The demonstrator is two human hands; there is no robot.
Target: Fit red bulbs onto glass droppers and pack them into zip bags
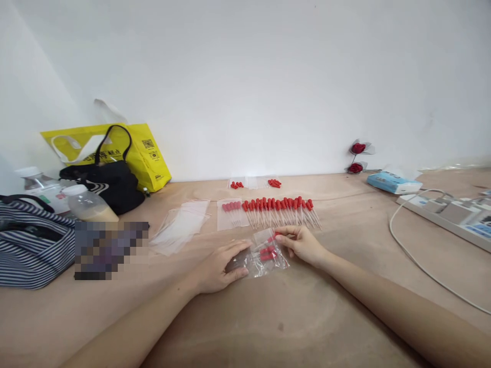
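Between my hands lies a clear plastic zip bag [255, 263] with several red rubber bulbs [267, 252] inside. My left hand [224, 266] holds the bag's left side, thumb low and fingers above. My right hand [301, 246] pinches a red piece, apparently another bulb [273, 238], at the bag's upper right. Just beyond, a row of droppers [284, 205] with red bulbs and thin clear stems lies side by side. A flat bag [232, 221] covers several droppers at the row's left end. Further left, empty-looking clear bags [182, 225] are fanned out.
Near the wall lie small bags with red bulbs [274, 183]. At left are a yellow bag [153, 168], a black bag [118, 186], bottles [90, 204] and a striped bag [34, 250]. Tissues [393, 181], a power strip [452, 214] and a cable [406, 258] sit right.
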